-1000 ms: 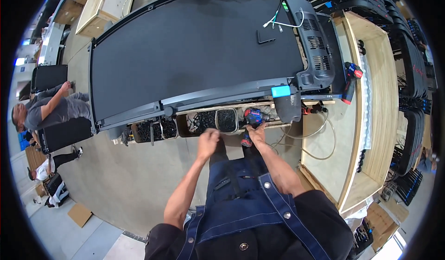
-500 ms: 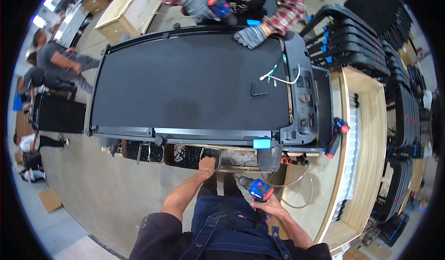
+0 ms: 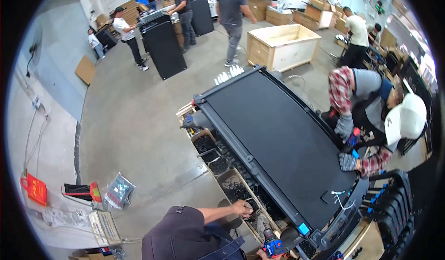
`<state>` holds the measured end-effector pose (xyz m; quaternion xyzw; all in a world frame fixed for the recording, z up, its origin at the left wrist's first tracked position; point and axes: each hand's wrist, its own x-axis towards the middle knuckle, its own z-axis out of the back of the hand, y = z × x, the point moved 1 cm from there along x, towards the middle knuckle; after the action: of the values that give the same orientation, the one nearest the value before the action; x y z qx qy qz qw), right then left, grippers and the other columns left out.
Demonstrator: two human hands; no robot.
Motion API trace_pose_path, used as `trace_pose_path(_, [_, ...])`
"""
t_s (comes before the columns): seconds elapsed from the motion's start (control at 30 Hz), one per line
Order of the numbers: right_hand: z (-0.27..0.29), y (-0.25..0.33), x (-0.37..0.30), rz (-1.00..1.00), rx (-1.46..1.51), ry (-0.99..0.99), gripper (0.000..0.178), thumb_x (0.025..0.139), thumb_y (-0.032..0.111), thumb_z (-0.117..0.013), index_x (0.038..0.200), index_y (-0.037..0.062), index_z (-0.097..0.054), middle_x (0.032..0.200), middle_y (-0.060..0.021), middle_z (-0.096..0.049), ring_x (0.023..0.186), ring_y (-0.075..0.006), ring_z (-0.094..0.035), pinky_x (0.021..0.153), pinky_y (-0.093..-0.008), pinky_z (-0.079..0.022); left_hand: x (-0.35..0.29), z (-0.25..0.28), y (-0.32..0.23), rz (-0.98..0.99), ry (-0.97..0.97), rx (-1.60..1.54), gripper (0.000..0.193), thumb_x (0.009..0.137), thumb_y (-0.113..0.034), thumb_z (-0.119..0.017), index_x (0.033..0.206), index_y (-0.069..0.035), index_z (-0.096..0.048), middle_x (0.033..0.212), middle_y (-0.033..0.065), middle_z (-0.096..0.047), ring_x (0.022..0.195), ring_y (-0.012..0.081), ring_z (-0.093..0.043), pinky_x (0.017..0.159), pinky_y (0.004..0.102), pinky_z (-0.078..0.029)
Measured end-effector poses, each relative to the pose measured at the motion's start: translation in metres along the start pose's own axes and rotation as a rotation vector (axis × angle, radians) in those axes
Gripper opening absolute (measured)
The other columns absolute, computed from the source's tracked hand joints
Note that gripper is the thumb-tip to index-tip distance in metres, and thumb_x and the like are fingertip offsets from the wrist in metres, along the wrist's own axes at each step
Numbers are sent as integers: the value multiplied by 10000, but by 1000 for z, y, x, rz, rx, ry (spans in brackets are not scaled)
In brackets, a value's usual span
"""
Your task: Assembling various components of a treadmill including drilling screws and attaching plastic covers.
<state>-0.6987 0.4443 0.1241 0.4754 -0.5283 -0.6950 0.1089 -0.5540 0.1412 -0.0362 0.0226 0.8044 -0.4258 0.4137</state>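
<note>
My left hand is at a small bin of dark screws, fingers curled down at its rim; whatever they pinch is hidden. At the lower edge my right hand grips a blue and black cordless drill, its chuck pointing up toward the bins. Just beyond lies a long black treadmill deck in its frame. A black hex key and a white cable rest on its near right end. Across the deck, a co-worker's gloved hand presses on the edge, while the other glove holds a drill.
A row of bins with black hardware runs along the deck's near side. Stacked black frames stand at the right. Farther off are a wooden crate, upright black decks and several people. A plastic bag lies on the floor at left.
My view has swung left, so the deck now slants across the picture and more of the hall shows. My left hand stays at the small bin; the drill stays in my right hand.
</note>
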Motion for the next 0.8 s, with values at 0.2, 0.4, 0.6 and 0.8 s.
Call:
trace_pose_path(0.2, [-31, 52, 14, 260, -162, 64, 860, 709, 73, -896, 1425, -3, -426, 1338, -136, -558, 1213, -244, -540, 1053, -387, -435, -96, -31, -74, -61, 207, -401, 346, 1011, -357, -643, 1129, -33, -649, 932, 14, -646, 804, 128, -676, 718, 271, -590])
trace_pose_path(0.4, [-80, 109, -3, 385, -190, -61, 596, 715, 81, -880, 1228, 12, -584, 1096, -96, -632, 979, -200, -604, 861, -367, -498, -131, -40, -146, -273, 216, -299, 375, 1045, -444, -556, 946, -87, -614, 754, 15, -642, 648, 89, -607, 597, 240, -502])
trace_pose_path(0.6, [-134, 179, 7, 359, -181, -83, 269, 766, 112, -856, 970, 57, -689, 876, 7, -691, 765, -85, -641, 699, -276, -534, -161, -25, -226, -230, 89, -593, 346, 1043, -367, -573, 1021, -25, -614, 942, 122, -696, 842, 215, -706, 760, 338, -602])
trace_pose_path(0.8, [-131, 184, -3, 214, -36, -135, 396, 771, 99, -849, 1116, 42, -664, 1042, -38, -729, 945, -106, -677, 859, -295, -558, -138, -47, -223, -42, 163, -669, 380, 993, -411, -638, 1007, -32, -607, 902, 96, -671, 829, 188, -688, 736, 310, -603])
